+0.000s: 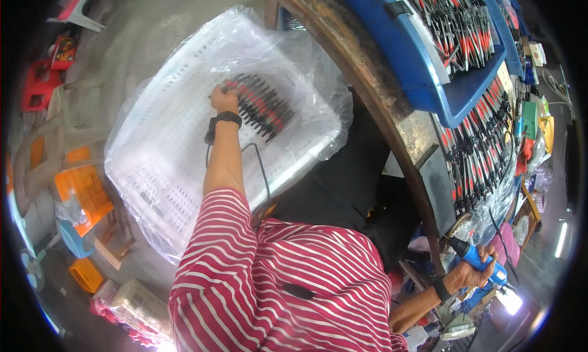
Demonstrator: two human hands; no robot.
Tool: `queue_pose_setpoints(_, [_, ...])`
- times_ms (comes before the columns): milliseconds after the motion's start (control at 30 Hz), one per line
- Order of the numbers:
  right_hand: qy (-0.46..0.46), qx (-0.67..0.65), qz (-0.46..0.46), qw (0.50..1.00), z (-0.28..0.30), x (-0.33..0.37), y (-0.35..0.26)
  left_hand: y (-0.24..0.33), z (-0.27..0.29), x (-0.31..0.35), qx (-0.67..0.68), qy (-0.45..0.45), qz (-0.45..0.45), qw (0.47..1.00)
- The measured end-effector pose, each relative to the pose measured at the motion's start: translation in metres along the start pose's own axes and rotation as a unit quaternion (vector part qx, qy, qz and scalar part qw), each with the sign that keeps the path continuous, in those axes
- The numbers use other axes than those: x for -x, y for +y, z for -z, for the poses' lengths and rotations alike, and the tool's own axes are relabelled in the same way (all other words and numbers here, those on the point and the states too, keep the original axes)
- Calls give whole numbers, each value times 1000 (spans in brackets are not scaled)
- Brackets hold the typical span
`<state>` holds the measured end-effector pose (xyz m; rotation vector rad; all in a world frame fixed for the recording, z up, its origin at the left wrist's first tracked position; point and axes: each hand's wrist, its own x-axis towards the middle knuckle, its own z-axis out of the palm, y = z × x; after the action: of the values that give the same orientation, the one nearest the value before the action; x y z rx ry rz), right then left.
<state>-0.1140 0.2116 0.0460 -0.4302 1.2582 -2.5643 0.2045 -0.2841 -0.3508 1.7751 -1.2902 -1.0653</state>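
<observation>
My left hand (225, 99), with a black band on its wrist, reaches into a white perforated plastic basket (177, 162) lined with clear plastic. Its fingers are closed at the left end of a row of slim black-and-red tools (263, 104), which lie side by side on the liner; the exact kind is not clear. At the lower right, my right hand (478, 269) grips a blue handheld power tool (495, 272). The tool's black nose points up and left, near the bench edge.
A curved, worn wooden bench edge (361, 58) runs along the right. On it stand a blue bin (422, 76) full of black-and-red tools and more rows of tools (474, 156). Orange crates (86, 186) and a red stool (40, 85) stand at left.
</observation>
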Motion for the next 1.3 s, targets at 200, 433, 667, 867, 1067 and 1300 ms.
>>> queue_pose_setpoints(200, [28,-6,-1,1000,9,3,-4,-33,-21,-25,49,-4,-38,998])
queue_pose_setpoints(433, [20,12,-13,1000,9,6,-1,-47,-25,-24,-145,5,-171,975])
queue_pose_setpoints(667, [6,6,-22,1000,6,9,-2,-108,-34,-52,256,4,120,959])
queue_pose_setpoints(867, [1,-5,-28,1000,5,9,-1,-153,-23,-74,-324,-65,-84,940])
queue_pose_setpoints(1067, [6,4,-26,1000,2,9,2,-129,-22,-55,82,40,144,985])
queue_pose_setpoints(1300, [19,-29,-30,999,0,8,1,-93,-16,-33,77,124,117,982])
